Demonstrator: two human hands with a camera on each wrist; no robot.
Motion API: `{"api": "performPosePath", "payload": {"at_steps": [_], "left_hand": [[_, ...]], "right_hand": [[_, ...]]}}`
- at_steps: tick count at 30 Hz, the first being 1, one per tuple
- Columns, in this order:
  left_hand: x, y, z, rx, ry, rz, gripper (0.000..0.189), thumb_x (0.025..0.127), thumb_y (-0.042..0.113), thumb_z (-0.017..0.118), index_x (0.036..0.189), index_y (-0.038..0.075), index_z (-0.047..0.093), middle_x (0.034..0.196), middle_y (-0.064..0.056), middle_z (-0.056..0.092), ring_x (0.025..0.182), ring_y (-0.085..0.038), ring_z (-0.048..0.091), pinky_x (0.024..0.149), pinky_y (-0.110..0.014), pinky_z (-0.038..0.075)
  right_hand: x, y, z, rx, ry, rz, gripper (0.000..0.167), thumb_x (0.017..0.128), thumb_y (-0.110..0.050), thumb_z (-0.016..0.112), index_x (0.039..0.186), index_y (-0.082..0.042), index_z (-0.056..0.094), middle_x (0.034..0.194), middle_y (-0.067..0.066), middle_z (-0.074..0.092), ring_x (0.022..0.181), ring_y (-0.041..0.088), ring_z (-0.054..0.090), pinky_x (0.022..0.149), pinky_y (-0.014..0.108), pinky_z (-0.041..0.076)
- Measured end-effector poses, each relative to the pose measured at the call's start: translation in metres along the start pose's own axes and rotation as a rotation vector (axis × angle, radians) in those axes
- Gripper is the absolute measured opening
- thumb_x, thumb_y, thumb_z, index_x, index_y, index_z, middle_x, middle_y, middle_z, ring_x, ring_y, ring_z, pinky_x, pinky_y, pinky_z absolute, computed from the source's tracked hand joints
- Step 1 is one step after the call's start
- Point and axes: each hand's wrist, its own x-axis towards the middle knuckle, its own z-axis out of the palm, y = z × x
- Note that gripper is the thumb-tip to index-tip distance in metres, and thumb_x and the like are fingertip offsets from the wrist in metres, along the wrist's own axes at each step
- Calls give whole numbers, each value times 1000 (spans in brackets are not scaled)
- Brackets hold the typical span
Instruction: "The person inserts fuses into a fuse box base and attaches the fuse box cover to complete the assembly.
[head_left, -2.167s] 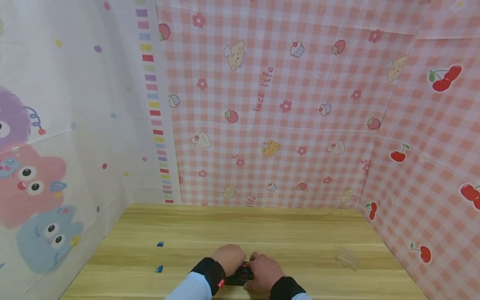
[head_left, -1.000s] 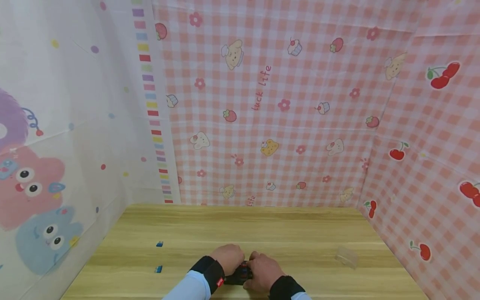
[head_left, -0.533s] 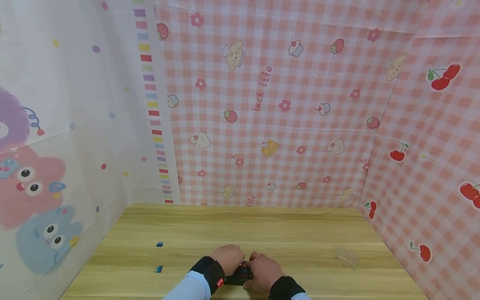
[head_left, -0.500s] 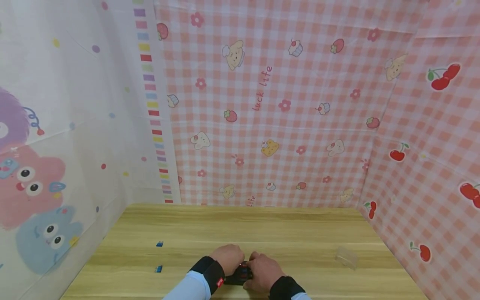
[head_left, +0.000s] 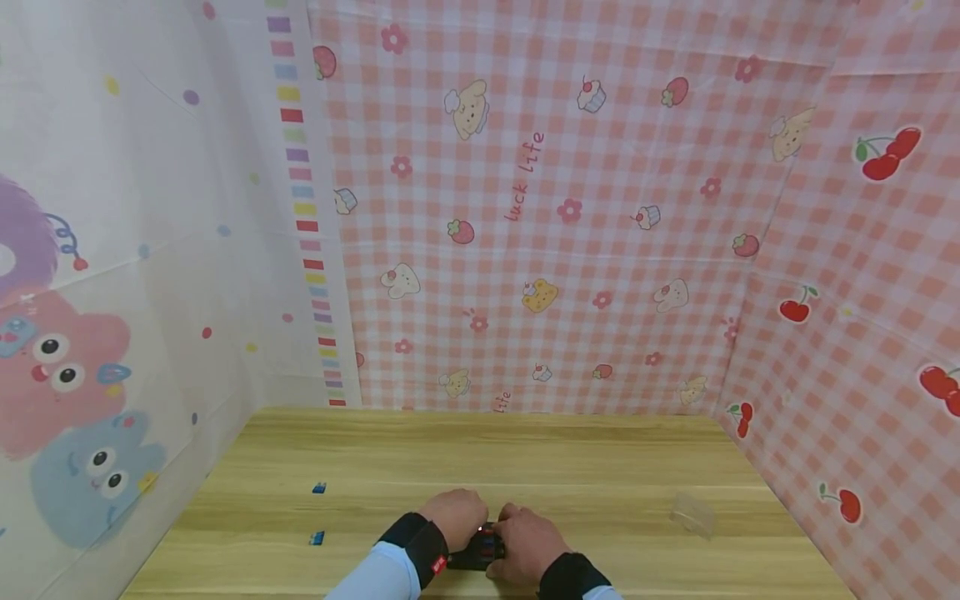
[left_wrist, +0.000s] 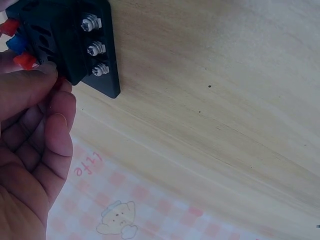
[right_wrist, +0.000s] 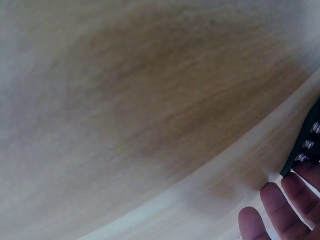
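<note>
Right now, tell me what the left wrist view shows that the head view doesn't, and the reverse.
Only the left wrist view clearly shows the three silver screws on the black block, and the left hand's thumb and fingertips pinching a small red piece.

Only the head view shows two small blue pieces on the table, a clear plastic piece, black wristbands and light blue sleeves.

Both show the left hand, the black block, some red on it, the wooden table and the pink checked cloth.
</note>
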Motion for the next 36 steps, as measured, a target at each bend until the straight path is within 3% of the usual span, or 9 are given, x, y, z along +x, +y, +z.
{"api": "performPosePath", "payload": {"at_steps": [13, 24, 36], "left_hand": [[-1, -3, 1, -16, 27, 25, 14, 77, 9, 82, 78, 15, 69, 66, 6, 57, 59, -6, 48, 62, -23, 44], [-3, -5, 0, -109, -22, -29, 13, 78, 6, 78, 77, 14, 68, 63, 6, 54, 58, -9, 46, 61, -25, 43], [-4, -11, 1, -199, -15, -23, 12, 79, 4, 76, 75, 14, 70, 63, 9, 55, 57, -7, 47, 60, -22, 43]], "right_hand": [[3, 2, 1, 11, -36, 19, 37, 74, -41, 83, 96, -11, 74, 97, -3, 58, 79, 13, 53, 73, 32, 49], [4, 3, 5, 44, -40, 22, 38, 73, -38, 84, 97, -11, 73, 95, -3, 58, 78, 11, 52, 73, 31, 49], [2, 1, 0, 47, -52, 22, 38, 75, -37, 83, 100, -10, 72, 94, -2, 56, 76, 10, 50, 72, 30, 48]]}}
